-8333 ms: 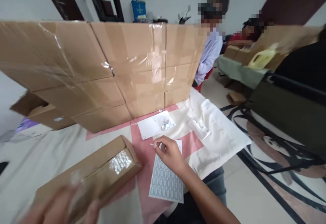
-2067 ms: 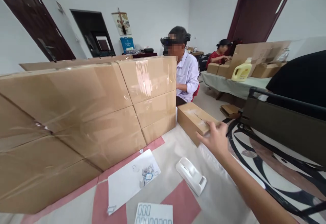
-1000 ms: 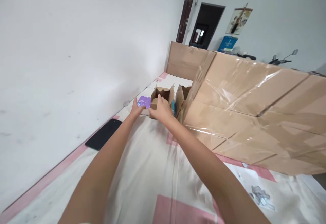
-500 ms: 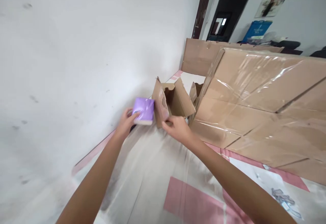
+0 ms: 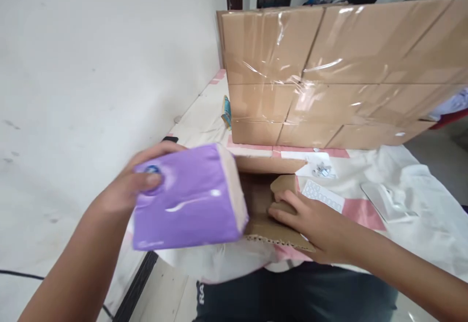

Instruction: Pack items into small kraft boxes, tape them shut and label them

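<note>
A purple soft pack of tissues [image 5: 193, 205] with a white side is gripped in my left hand [image 5: 137, 180], the thumb pressing on a round blue mark. My right hand [image 5: 310, 219] holds a small open cardboard box [image 5: 270, 165] by an inner flap on its right side. The box lies close to my lap, its opening facing up. The pack's right end overlaps the left side of the box in view; I cannot tell whether they touch. My left fingers behind the pack are mostly hidden.
A large taped cardboard panel [image 5: 329, 68] stands upright across the back. On the cloth lie a white sheet with small metallic pieces [image 5: 323, 170], a card with rounded outlines [image 5: 323, 196], a clear plastic item [image 5: 389, 202] and a small blue packet [image 5: 226, 112]. A white wall [image 5: 91, 68] rises at left.
The tissue pack and the cardboard box have come from beside the wall to close in front of me. My right hand has shifted from the box's edge to its inner flap. The view has turned.
</note>
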### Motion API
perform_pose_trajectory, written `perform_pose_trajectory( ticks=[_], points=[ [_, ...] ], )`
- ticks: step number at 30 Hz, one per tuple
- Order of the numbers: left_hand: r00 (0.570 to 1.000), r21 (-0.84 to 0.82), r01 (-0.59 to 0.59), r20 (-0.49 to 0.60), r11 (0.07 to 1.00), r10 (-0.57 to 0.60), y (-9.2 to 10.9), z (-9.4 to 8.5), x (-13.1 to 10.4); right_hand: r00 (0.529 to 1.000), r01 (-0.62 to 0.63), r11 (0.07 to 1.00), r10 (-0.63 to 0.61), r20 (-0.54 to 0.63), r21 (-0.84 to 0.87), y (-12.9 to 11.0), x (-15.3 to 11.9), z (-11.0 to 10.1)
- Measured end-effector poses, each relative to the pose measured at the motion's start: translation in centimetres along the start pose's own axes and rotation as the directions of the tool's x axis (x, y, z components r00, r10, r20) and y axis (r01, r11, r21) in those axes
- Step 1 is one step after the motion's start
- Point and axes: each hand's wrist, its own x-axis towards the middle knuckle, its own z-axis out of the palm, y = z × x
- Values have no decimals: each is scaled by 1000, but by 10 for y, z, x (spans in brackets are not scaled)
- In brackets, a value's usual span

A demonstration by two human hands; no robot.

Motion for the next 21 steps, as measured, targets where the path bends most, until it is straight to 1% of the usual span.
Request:
perform_pose_trajectory(
  ticks=[1,2,3,4,6,7,8,10,12,14,18,19,21],
  points=[
    [973,69,-30,229,997,13,15,18,5,1000,12,1000,-12,3,-8,-3,-7,2],
    [918,170,-88,397,981,13,28,34,9,999,35,999,-35,8,-12,-4,-14,5],
    [846,259,-161,534,952,-2,38,50,12,998,63,998,-63,14,-16,-5,-20,8],
    [790,324,-241,613,915,-9,45,64,12,996,91,996,-90,21,-20,-5,-26,11],
    [705,370,-363,709,855,-8,48,88,9,991,131,991,-130,31,-36,-5,-39,16],
    [677,356,-400,736,845,11,46,97,6,990,136,990,-135,29,-48,-6,-45,18],
    [658,341,-417,752,842,21,41,105,4,991,133,989,-132,21,-62,-7,-52,20],
    [649,316,-418,760,851,36,30,116,-1,993,113,988,-114,-5,-102,-9,-63,23],
    [655,299,-409,754,862,49,21,123,-4,994,102,983,-108,-25,-156,-10,-73,26],
    [666,307,-420,743,854,60,16,128,-6,993,100,972,-110,-35,-212,-11,-80,30],
    [714,395,-464,696,793,72,7,135,-8,990,83,953,-113,-87,-291,-6,-88,41],
    [718,410,-484,691,773,83,5,138,-8,988,72,951,-108,-108,-300,-5,-89,43],
    [702,427,-539,705,727,106,2,146,-7,986,32,952,-81,-148,-305,-4,-89,48]
  ],
)
